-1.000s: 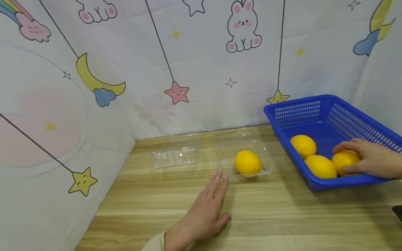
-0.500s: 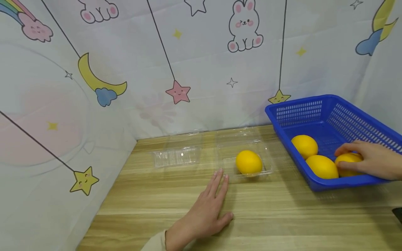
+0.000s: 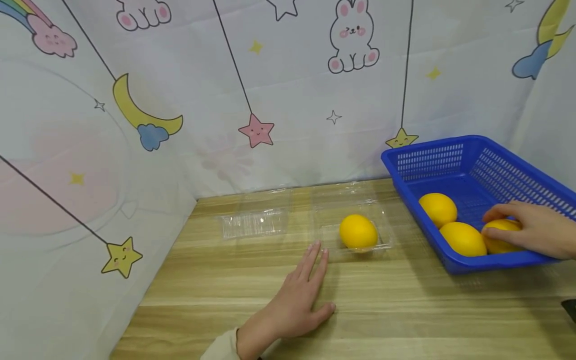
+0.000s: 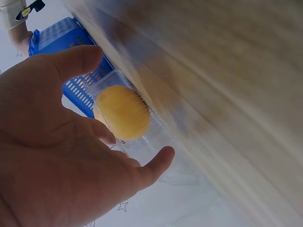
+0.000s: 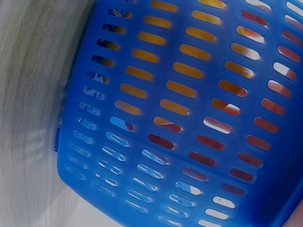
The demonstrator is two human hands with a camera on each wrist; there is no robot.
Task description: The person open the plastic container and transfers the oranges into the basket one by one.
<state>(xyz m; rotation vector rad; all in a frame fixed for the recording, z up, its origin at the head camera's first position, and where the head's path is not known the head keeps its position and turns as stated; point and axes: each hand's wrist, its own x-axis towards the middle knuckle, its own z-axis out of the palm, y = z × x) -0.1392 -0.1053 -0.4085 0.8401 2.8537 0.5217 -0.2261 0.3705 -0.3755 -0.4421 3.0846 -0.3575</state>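
In the head view, my right hand (image 3: 537, 230) reaches over the near rim of the blue basket (image 3: 468, 267) and grips a round yellow-orange fruit (image 3: 500, 238), thumb across its front and fingers behind it. Two more such fruits, a near one (image 3: 463, 240) and a farther one (image 3: 438, 210), lie to its left. My left hand (image 3: 294, 302) rests on the table with straight fingers, fingertips beside the front left corner of a clear plastic box (image 3: 330, 234). That box holds one fruit (image 3: 358, 232). In the right wrist view the basket wall (image 5: 156, 137) hides most of the grip.
A second clear plastic box (image 3: 254, 225), its lid up, stands to the left on the wooden table (image 3: 216, 310). A printed white cloth (image 3: 297, 90) hangs behind and at the left. At the right edge is a dark object (image 3: 570, 307).
My right thumb has moved up across the front of the fruit. My left hand stays in place on the table, and the head view has shifted slightly.
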